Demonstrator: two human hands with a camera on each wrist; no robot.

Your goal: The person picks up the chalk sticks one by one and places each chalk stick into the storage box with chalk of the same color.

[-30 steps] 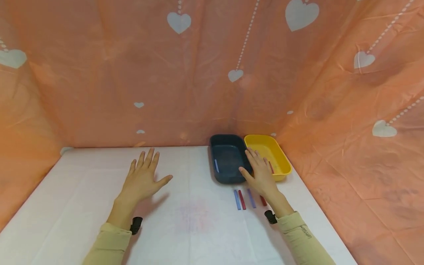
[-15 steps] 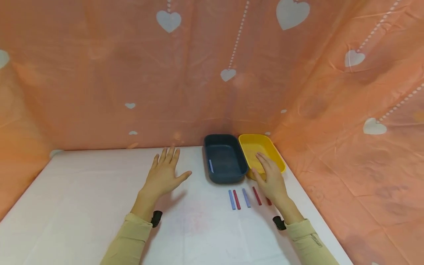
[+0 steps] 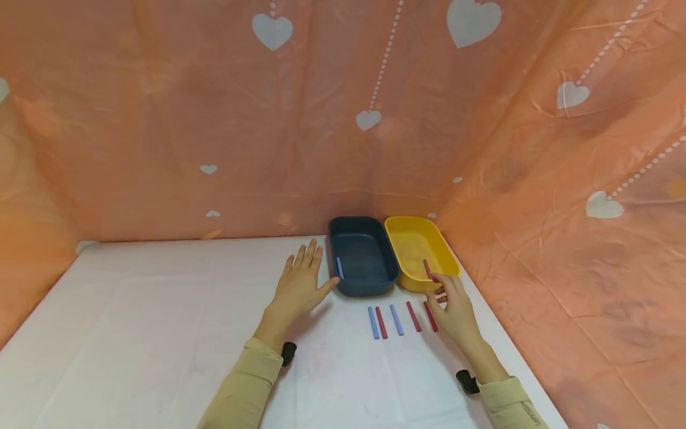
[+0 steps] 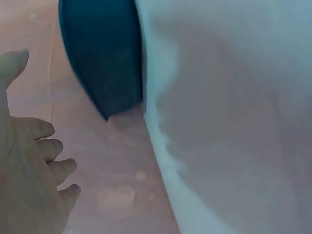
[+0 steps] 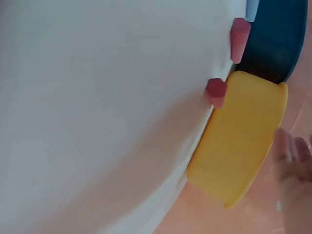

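Note:
My left hand (image 3: 300, 286) hovers with fingers spread beside the dark blue tray (image 3: 361, 286); its thumb overlaps the tray's near left edge, and contact cannot be judged. Nothing is in that hand. My right hand (image 3: 455, 313) is at the front of the yellow tray (image 3: 420, 283), fingers loosely bent, with no object seen between them. Close to its thumb lies a red chalk-like stick (image 3: 431, 317). To the left, in a row, are another red stick (image 3: 414, 316), a blue stick (image 3: 396, 320), a red stick (image 3: 381, 322) and a blue stick (image 3: 373, 323).
Inside the dark tray is one blue stick (image 3: 339, 267); inside the yellow tray, a red one. Both trays stand side by side at the back right of the white tabletop (image 3: 177, 316). An orange curtain (image 3: 300, 149) with white hearts rises behind and at the sides.
My left hand has moved right to the dark tray. My right hand has drawn back from over the yellow tray, and its fingers have bent. The head view has shifted slightly.

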